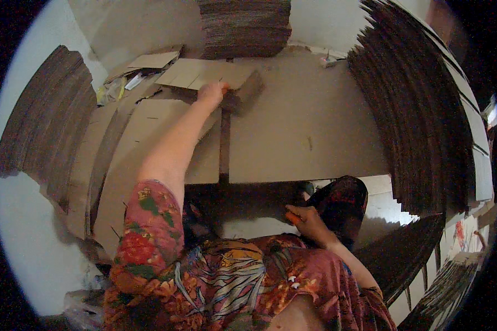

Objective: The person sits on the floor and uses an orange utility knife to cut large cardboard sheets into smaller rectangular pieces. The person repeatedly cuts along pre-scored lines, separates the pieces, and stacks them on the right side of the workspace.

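My left hand [209, 97] reaches far forward, its fingers closed at the near edge of a tan slotted cardboard piece [196, 71]. The right side of that piece is dark and blurred. Something orange shows at the left fingertips. My right hand [311, 225] rests low by my knee, fingers curled in. A small orange thing [294, 218] shows at its fingers; whether it is held or worn on a finger I cannot tell. Below my left forearm lies another flat cardboard piece [149, 129] with slits.
A broad cardboard sheet [309, 127] covers the surface ahead. Tall stacks of cardboard stand at the left [47, 116], the back [246, 27] and the right [403, 110]. Crumpled yellowish plastic [111, 91] lies at the back left. More cardboard [447, 292] leans at lower right.
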